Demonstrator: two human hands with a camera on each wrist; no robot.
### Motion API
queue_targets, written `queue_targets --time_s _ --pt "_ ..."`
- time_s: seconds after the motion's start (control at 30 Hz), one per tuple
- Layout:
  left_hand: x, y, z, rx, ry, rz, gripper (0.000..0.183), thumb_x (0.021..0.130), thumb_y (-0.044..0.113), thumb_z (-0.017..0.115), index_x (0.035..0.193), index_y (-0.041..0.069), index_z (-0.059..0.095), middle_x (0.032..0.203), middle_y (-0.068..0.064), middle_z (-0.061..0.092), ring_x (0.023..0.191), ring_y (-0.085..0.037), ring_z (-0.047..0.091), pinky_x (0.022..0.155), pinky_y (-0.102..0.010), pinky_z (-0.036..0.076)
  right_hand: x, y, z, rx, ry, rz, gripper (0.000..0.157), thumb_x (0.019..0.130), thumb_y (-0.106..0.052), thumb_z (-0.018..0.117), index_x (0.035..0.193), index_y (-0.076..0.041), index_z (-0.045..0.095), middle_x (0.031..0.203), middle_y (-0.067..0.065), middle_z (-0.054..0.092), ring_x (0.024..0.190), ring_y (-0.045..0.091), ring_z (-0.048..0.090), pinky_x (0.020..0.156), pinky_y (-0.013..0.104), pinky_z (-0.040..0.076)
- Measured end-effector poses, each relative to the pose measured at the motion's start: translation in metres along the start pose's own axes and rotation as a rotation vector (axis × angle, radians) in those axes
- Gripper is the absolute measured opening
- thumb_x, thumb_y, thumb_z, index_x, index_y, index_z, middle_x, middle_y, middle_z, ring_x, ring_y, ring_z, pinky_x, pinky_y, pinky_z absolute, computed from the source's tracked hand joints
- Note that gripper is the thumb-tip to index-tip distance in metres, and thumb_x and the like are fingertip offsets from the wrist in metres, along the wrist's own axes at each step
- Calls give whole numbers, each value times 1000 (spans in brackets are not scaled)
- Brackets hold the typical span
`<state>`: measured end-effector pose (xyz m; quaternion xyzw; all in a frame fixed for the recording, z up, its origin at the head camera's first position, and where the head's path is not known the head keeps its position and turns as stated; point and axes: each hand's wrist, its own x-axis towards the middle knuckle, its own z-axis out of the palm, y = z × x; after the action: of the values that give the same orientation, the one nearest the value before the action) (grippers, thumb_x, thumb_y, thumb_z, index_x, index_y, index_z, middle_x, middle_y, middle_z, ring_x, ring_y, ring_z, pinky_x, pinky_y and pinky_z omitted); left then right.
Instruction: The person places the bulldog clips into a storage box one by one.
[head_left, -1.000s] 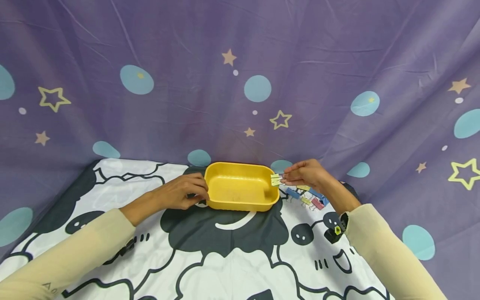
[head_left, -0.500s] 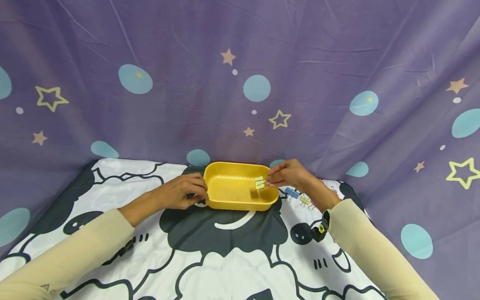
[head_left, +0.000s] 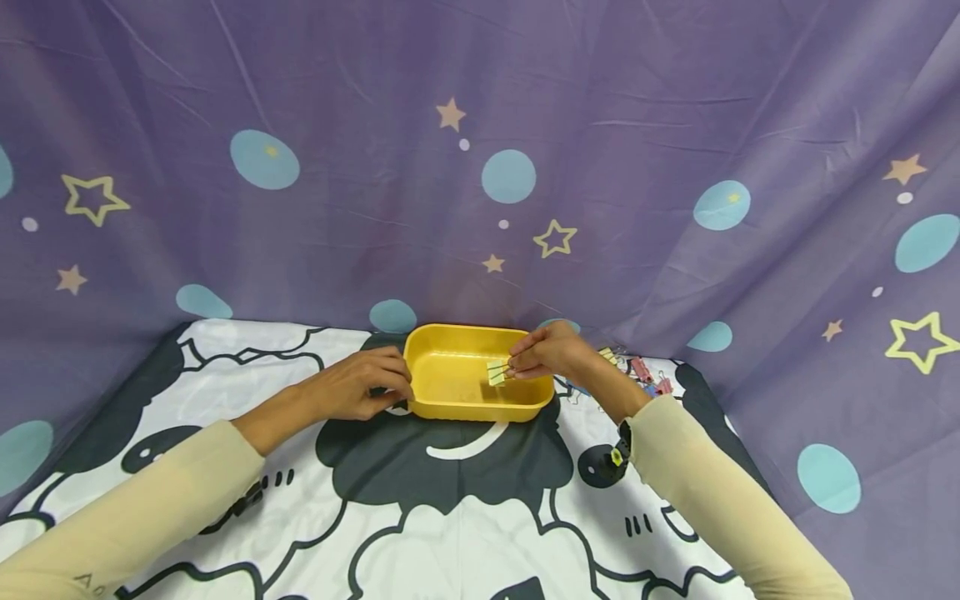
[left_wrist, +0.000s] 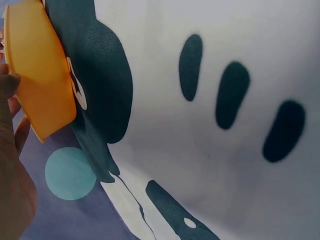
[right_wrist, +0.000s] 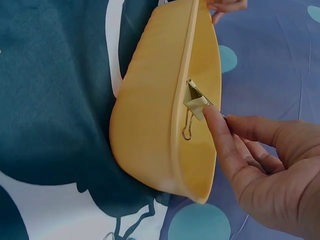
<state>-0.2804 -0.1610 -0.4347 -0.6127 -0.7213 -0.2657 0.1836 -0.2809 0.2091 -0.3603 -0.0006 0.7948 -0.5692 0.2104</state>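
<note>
A yellow plastic tray (head_left: 453, 385) with rounded corners stands on the patterned cloth near the back. At its left end my left hand (head_left: 366, 383) grips the rim, thumb and fingers on either side of the wall (left_wrist: 40, 70). My right hand (head_left: 551, 350) is over the right part of the tray. It pinches a pale yellow binder clip (head_left: 497, 372) by one wire handle. In the right wrist view the binder clip (right_wrist: 196, 104) hangs at the tray's opening, its other wire handle pointing down. Apart from this clip, I see nothing inside the tray.
Several coloured binder clips (head_left: 643, 372) lie on the cloth to the right of the tray, partly hidden by my right forearm. A purple curtain (head_left: 480, 100) with stars and dots rises right behind the tray. The white and black cloth (head_left: 450, 550) spreads in front.
My right hand has moved left with the binder clip, from the tray's right rim to over its inside. The left hand has stayed at the tray's left end.
</note>
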Motion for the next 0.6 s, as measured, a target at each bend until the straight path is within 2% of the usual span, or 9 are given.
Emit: queue_targets --time_s 0.17,0.43,0.6 --pt "-1 1 0 -5 -10 -20 32 80 -11 92 99 15 86 101 8 78 98 -12 65 89 -28 57 2 -3 8 8 -12 -7 33 99 12 74 131 20 69 114 30 83 98 34 87 104 56 62" --pt "0 1 0 -4 -10 -23 32 80 -11 92 98 15 85 100 7 79 97 -11 65 89 -26 56 6 -6 23 20 -10 -9 28 98 15 74 126 18 72 113 30 83 91 30 87 95 48 67" --pt "0 2 0 -5 -5 -14 30 82 -10 91 98 14 85 100 7 79 97 -11 65 88 -27 57 7 -7 32 12 -14 -20 27 98 16 73 124 19 73 112 32 83 100 40 87 98 52 66"
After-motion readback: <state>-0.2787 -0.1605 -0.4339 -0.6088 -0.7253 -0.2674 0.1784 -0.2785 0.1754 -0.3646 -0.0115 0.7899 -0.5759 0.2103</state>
